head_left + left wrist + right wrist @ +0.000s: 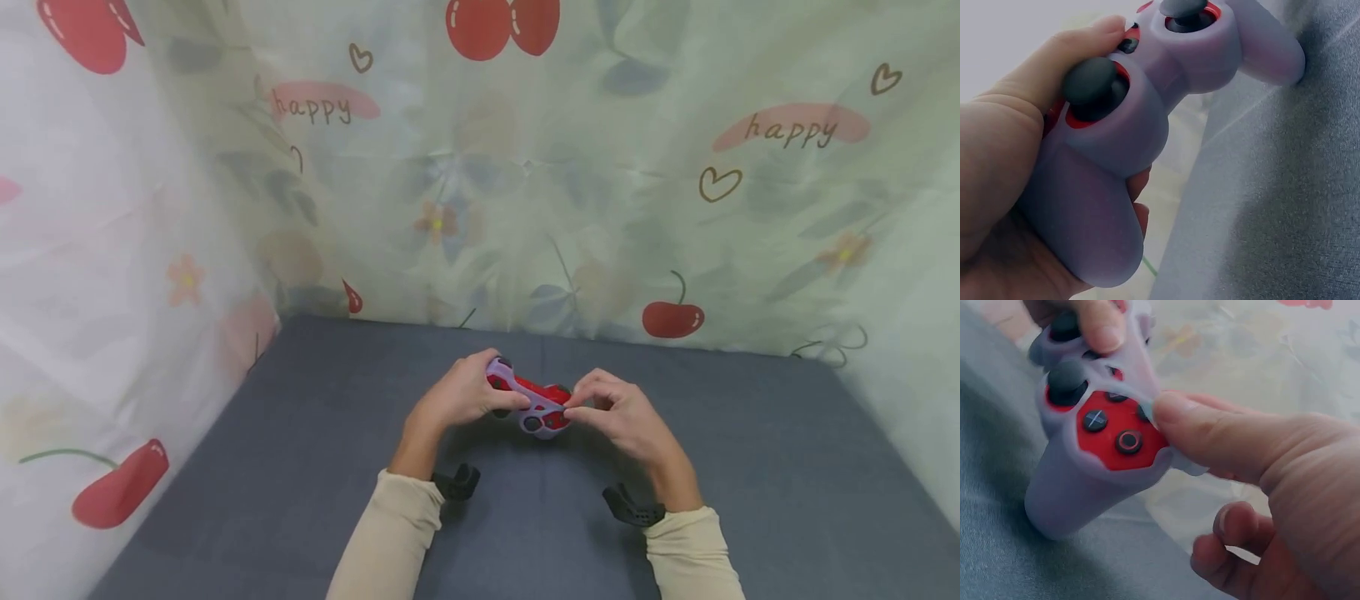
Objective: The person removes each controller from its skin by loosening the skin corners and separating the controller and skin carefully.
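left hand (467,392) grips a red game controller (538,389) in a lavender cover (1094,481) | right hand (617,412) pinches the cover's rim beside the black buttons (1129,442) | controller tilted over the dark worktop (300,467), toward the middle of its far edge

You have a dark grey, cloth-covered table (540,533) before you, faintly creased near the middle. Your controller (542,405) is low over it; whether they touch, you can't tell.
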